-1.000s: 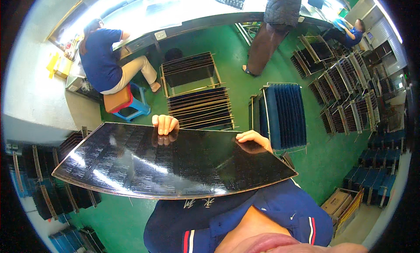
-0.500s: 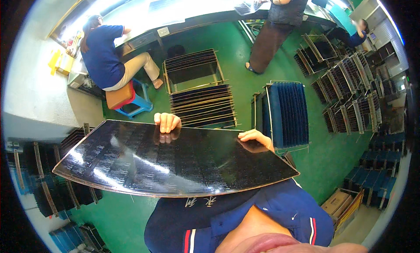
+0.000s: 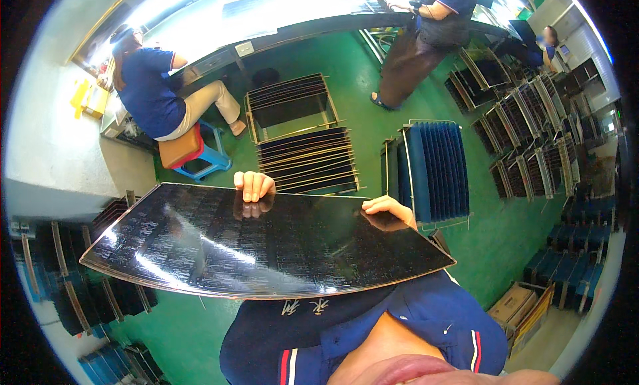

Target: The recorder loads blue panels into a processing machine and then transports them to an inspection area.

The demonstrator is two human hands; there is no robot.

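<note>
A large dark glossy panel (image 3: 286, 248) with fine pale markings and a thin light rim lies across my front, tilted and reflecting the lamps. My left hand (image 3: 254, 186) is closed over its far edge near the middle, with the fingertips on the shiny face. Farther right, my right hand (image 3: 391, 210) grips the same edge with bent fingers. Both thumbs and the panel's underside are hidden, as are my forearms.
Ahead on the green floor stand a wire rack of dark sheets (image 3: 307, 160) and a rack of blue sheets (image 3: 436, 172). A person sits on a stool (image 3: 183, 148) at the bright bench; another stands there. More racks (image 3: 526, 128) line the right, others the left (image 3: 63, 272).
My hands and the panel stay almost still. The seated person has shifted slightly left, and the standing person leans differently, arms toward the bench. A teal sheet by the far-right person is gone from view.
</note>
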